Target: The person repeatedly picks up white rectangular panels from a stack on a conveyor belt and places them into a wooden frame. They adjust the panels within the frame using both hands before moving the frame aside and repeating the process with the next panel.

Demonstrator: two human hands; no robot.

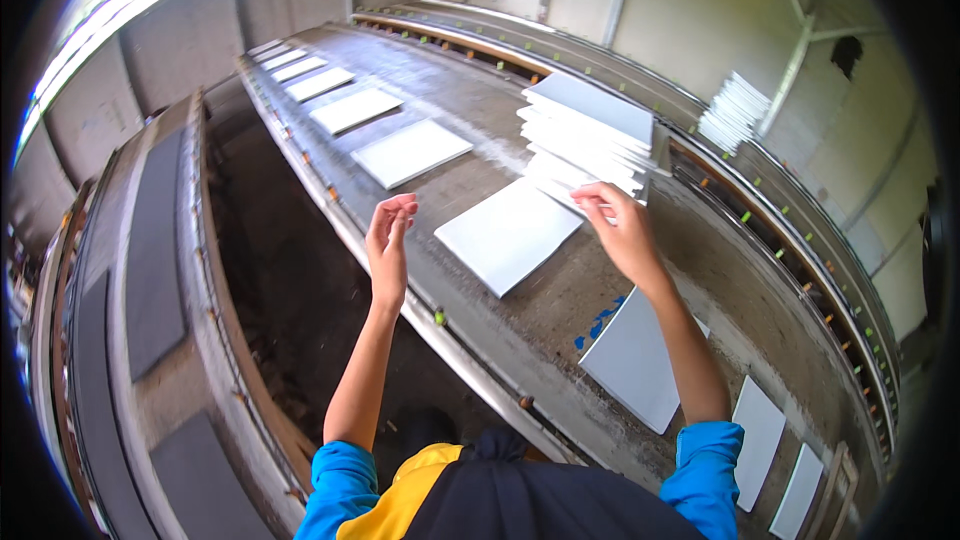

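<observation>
A white rectangular panel [509, 236] lies flat on the long table between my two hands. My left hand [390, 248] is raised by the panel's left side, at the near table edge, with its fingers loosely bent and nothing in them. Over the panel's right corner, close to the stack, hovers my right hand [622, 232]. Its fingers are half curled and apart from the thumb, and I see nothing held. A stack of white panels [590, 130], unevenly piled, stands just beyond that hand. My right forearm covers part of another panel [634, 365].
More panels [411, 152] lie in a row toward the table's far left end, others [760, 430] at lower right. Blue flakes [602, 322] mark the grey tabletop [470, 110]. Behind a rail stands a second stack [735, 112]. Dark sheets [157, 250] lie on the left bench.
</observation>
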